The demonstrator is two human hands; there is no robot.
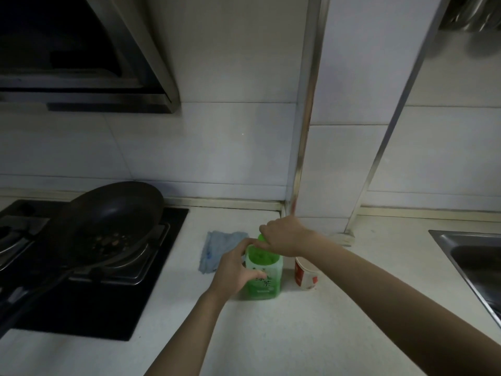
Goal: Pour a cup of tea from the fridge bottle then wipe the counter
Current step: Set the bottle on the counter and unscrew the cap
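Note:
A green tea bottle (264, 280) stands upright on the white counter (311, 329). My left hand (235, 270) grips the bottle's body from the left side. My right hand (282, 236) is curled over the bottle's top and grips the green cap (261, 238). A red and white paper cup (306, 274) stands just right of the bottle, partly hidden by my right forearm. A light blue cloth (217, 251) lies crumpled on the counter behind and to the left of the bottle.
A black gas hob (89, 302) with a dark frying pan (113, 221) fills the left side. A steel sink (474, 264) sits at the right edge. A metal rack leg (349, 234) stands behind the cup, by the tiled wall.

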